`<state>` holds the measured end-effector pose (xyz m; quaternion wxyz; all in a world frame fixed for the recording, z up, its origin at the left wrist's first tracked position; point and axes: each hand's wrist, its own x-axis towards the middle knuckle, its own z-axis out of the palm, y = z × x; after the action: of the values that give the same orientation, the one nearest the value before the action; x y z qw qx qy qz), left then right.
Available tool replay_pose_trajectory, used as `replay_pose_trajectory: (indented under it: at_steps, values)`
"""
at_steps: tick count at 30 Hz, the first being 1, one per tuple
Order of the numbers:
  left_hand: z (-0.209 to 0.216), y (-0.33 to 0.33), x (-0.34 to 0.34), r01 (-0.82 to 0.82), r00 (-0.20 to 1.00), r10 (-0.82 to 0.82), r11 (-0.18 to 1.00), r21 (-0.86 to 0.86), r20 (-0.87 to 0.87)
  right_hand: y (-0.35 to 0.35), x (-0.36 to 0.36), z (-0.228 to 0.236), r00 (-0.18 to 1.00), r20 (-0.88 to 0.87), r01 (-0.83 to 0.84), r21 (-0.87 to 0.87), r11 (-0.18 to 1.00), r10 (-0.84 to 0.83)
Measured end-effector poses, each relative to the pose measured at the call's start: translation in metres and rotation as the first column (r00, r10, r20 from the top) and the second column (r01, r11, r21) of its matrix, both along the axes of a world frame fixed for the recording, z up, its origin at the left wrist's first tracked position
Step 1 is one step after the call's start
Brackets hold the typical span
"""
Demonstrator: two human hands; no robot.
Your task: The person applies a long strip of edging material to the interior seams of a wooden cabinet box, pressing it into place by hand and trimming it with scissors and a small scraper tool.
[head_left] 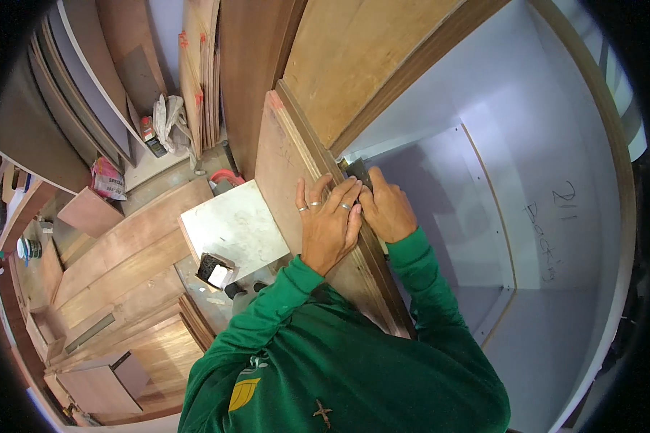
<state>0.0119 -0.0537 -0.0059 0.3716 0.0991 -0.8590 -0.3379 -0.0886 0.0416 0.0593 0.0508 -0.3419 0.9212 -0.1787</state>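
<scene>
My left hand (328, 225) lies over the top edge of an upright wooden panel (282, 162), with its fingers stretched out and rings on several of them. Beside it, my right hand (388, 209) is closed around a small dark, flat-ended tool (357, 169) at the panel's edge strip. Its exact kind is hard to make out, since the fingers cover much of it. The panel has a pale plywood face and a darker brown edge strip (379, 270). Both hands are close together, my left fingertips next to my right thumb.
A white-lined cabinet (477, 216) with handwriting inside opens at right. A white board (235, 227) and a small black-edged box (215, 272) are at left. Plywood sheets (123, 252) lie on the floor; tall boards (72, 94) lean behind, near a cloth (170, 123).
</scene>
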Motion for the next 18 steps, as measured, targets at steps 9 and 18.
replay_pose_trajectory:
  at_steps: [9,18]
  values:
    - [-0.004,-0.005,-0.003,0.022,0.999,-0.021,0.997,0.078,-0.024,-0.011,0.001,0.004,1.000,-0.001,0.028,0.067,0.997,-0.029]
    - [-0.005,-0.005,-0.007,0.063,0.997,-0.054,0.986,0.151,-0.059,-0.012,-0.001,0.014,0.999,0.048,-0.008,0.067,0.998,0.005]
